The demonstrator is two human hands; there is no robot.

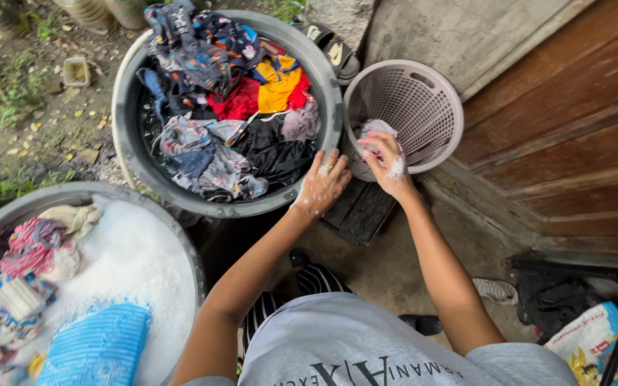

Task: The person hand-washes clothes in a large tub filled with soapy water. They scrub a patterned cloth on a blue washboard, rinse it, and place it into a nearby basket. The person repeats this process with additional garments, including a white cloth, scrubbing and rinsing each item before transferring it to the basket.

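- Pale cloth (375, 133), wet and bunched, lies on the rim of the basket (423, 93); the right hand (389, 163) grips it, fingers closed on it.
- Soapy left hand (321, 187) rests open, fingers spread, on the rim of the tub (124, 107), just beside the basket.
- The tub holds dark water and mixed coloured clothes (237, 107).
- A second tub (180, 236), near left, holds suds, laundry and a blue washboard (98, 347).

A tub of clothes (227, 107) sits ahead of me, a basket (423, 107) to its right, a suds tub (144, 264) at my left.
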